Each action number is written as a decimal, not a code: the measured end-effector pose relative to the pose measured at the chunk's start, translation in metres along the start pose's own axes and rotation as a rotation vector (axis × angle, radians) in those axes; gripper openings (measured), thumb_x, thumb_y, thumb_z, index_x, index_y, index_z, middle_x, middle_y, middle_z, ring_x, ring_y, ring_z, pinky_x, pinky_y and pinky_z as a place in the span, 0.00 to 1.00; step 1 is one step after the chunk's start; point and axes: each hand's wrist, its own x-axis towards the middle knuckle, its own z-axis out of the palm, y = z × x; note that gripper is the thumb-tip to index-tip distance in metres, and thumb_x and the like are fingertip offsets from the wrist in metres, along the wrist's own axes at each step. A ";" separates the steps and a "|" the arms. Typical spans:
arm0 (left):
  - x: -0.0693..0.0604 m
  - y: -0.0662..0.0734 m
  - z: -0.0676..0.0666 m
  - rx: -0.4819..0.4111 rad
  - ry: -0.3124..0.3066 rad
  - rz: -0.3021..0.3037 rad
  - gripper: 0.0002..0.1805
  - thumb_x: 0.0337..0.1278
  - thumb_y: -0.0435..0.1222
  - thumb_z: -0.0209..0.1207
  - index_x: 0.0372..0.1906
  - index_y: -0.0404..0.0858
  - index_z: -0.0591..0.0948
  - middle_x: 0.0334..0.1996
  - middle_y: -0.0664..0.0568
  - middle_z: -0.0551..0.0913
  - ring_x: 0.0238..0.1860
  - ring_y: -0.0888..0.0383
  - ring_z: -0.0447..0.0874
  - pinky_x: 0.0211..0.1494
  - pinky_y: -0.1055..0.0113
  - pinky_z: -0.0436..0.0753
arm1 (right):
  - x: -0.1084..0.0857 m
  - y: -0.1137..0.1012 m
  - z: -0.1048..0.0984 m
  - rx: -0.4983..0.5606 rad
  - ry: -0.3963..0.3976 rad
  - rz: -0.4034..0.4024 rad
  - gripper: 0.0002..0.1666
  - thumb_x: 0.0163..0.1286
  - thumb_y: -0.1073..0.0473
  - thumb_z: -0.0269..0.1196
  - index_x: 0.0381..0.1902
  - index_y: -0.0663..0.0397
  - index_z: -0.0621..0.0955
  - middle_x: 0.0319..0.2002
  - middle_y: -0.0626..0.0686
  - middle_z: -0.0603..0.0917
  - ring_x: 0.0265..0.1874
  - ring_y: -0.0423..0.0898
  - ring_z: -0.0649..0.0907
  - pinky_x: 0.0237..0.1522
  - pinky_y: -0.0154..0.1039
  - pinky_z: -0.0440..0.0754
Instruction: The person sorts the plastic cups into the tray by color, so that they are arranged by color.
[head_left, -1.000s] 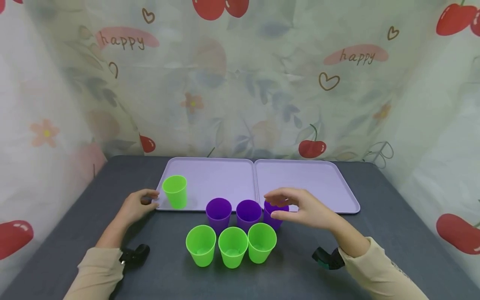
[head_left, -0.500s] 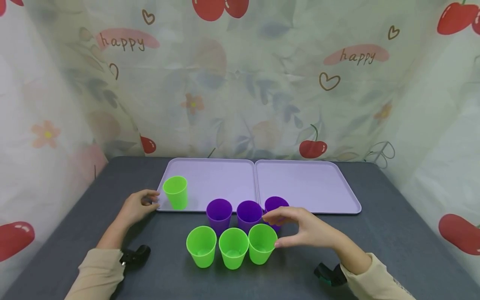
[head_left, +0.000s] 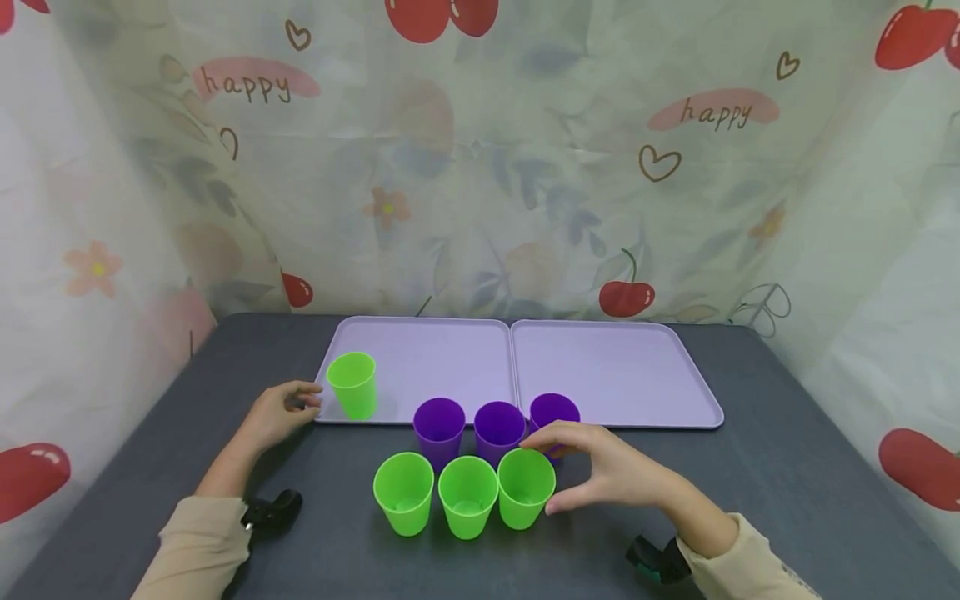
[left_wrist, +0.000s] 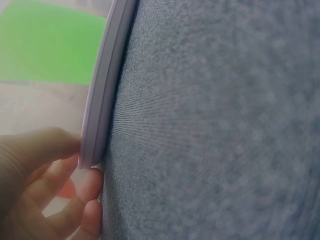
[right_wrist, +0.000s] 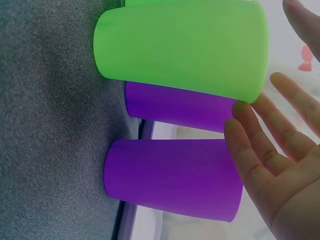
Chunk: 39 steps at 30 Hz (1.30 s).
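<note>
**Right hand [head_left: 618, 471] spread beside the end green cup [head_left: 525, 500]**

We see the right hand's fingers parted and holding nothing, the thumb near the cup's side and the fingertips close to its rim; we cannot tell whether they touch it. That cup stands upright on the dark tabletop [head_left: 330, 558], at the right end of a row with the middle green cup [head_left: 467, 508] and the left green cup [head_left: 405, 504].

Just behind, we count three upright purple cups [head_left: 438, 433] before the trays' near edges, the rightmost partly hidden by the right hand.

Our left hand [head_left: 273, 414] grips the near-left corner of the left tray [head_left: 435, 358], fingers bent. Upon that tray, near its left edge, stands a fourth green cup [head_left: 355, 387]. Beside it lies the right tray [head_left: 607, 371].
</note>
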 end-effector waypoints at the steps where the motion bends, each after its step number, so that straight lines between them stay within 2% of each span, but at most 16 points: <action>1: 0.000 0.000 0.000 -0.001 -0.004 -0.003 0.19 0.54 0.31 0.59 0.51 0.27 0.77 0.41 0.34 0.83 0.38 0.45 0.81 0.35 0.65 0.75 | 0.000 0.000 0.000 -0.004 -0.001 -0.001 0.34 0.49 0.55 0.73 0.54 0.59 0.76 0.49 0.55 0.82 0.47 0.44 0.80 0.48 0.37 0.79; 21: 0.000 0.000 0.000 -0.031 -0.019 -0.022 0.20 0.54 0.32 0.60 0.51 0.25 0.76 0.40 0.33 0.82 0.37 0.46 0.82 0.33 0.66 0.74 | 0.000 0.001 0.007 -0.047 0.004 0.059 0.34 0.49 0.53 0.73 0.54 0.55 0.76 0.49 0.51 0.82 0.46 0.41 0.80 0.47 0.35 0.80; 39: 0.000 0.000 0.000 -0.031 -0.020 -0.017 0.20 0.55 0.32 0.59 0.51 0.25 0.75 0.41 0.33 0.82 0.39 0.44 0.82 0.34 0.65 0.76 | 0.000 0.001 0.005 -0.076 0.024 0.041 0.31 0.51 0.50 0.72 0.53 0.54 0.77 0.48 0.50 0.83 0.45 0.41 0.80 0.45 0.34 0.80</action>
